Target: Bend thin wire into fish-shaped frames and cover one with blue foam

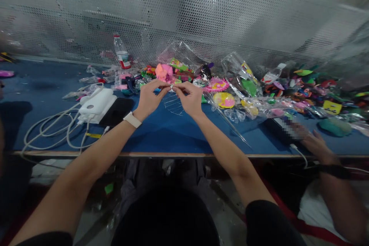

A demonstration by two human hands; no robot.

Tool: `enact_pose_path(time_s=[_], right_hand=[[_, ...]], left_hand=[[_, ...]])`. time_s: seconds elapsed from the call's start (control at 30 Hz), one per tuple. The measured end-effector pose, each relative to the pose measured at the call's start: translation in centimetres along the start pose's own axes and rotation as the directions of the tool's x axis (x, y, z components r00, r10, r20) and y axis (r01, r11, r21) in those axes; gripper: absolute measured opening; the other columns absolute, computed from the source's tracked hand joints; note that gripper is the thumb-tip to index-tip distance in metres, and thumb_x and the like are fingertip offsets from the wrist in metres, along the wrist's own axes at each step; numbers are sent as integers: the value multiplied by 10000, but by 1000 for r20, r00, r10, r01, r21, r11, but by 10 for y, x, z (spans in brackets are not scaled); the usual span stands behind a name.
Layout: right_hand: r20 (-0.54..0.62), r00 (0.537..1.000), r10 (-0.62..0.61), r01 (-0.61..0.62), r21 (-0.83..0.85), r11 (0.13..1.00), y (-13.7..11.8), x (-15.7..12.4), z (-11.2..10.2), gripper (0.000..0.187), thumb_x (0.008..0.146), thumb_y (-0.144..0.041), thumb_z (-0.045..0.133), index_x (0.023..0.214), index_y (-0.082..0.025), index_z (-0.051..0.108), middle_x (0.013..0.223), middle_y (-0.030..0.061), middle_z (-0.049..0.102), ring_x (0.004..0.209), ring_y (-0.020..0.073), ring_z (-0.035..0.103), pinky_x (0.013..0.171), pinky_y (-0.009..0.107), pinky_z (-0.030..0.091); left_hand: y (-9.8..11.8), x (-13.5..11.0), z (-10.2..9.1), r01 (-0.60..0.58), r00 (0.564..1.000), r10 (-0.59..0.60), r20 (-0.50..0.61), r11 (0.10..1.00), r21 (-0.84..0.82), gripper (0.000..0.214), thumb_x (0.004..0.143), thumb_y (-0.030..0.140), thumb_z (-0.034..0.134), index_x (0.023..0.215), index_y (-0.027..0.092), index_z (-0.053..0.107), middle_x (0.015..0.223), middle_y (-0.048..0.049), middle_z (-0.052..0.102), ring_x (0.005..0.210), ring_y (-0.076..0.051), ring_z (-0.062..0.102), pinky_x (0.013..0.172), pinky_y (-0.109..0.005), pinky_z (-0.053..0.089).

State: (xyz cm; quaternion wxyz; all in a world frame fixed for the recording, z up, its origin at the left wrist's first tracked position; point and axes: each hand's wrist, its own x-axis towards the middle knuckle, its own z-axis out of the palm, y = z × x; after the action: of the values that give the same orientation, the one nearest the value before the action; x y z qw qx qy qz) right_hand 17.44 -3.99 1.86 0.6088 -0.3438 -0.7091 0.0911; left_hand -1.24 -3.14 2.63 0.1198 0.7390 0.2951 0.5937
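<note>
My left hand (pixel 153 94) and my right hand (pixel 188 96) meet over the blue table, thumbs and fingertips pinched together. Between them they grip the gathered, whitish edge of a clear plastic bag (pixel 173 104), whose thin, shiny outline hangs below my fingers. Just beyond my fingertips is a pink and orange foam piece (pixel 164 72). A pink ring-shaped piece (pixel 216 84) and a yellow and pink round piece (pixel 224 100) lie to the right of my right hand. Tweezers (pixel 235 128) rest on the table beside my right forearm.
A white power bank (pixel 97 104) with looped cables and a black phone (pixel 117 110) lie at left. A bottle (pixel 122 53) stands by the perforated metal panel (pixel 161 11). Colourful pieces and clear bags fill the back. At right, another person's hand (pixel 313 140) touches a phone.
</note>
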Motion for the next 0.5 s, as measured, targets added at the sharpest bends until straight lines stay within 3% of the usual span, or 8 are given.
enact_pose_path(time_s=[0.23, 0.37, 0.5], right_hand=[[22, 1000, 15, -15, 18, 1000, 7, 0, 2, 317, 1044, -554, 697, 965, -276, 827, 921, 34, 775, 774, 195, 731, 723, 375, 650], [41, 999, -31, 31, 15, 999, 4, 3, -4, 298, 1045, -534, 711, 962, -275, 833, 918, 33, 782, 809, 203, 738, 760, 383, 646], [67, 995, -74, 80, -92, 993, 1, 6, -10, 249, 1066, -473, 700, 962, -293, 837, 951, 30, 798, 886, 222, 739, 864, 419, 639]], left_hand=[[-2, -1, 0, -24, 998, 23, 53, 1000, 15, 206, 995, 421, 727, 907, 240, 770, 913, -44, 781, 875, -231, 703, 841, -379, 530], [-3, 0, 4, 49, 996, -46, 81, 998, -35, 282, 1014, 484, 699, 908, 229, 757, 891, -47, 779, 835, -219, 693, 800, -364, 534], [-3, 0, 8, 114, 989, -102, 108, 986, -117, 339, 1005, 546, 707, 907, 227, 772, 848, -47, 782, 790, -211, 696, 751, -351, 545]])
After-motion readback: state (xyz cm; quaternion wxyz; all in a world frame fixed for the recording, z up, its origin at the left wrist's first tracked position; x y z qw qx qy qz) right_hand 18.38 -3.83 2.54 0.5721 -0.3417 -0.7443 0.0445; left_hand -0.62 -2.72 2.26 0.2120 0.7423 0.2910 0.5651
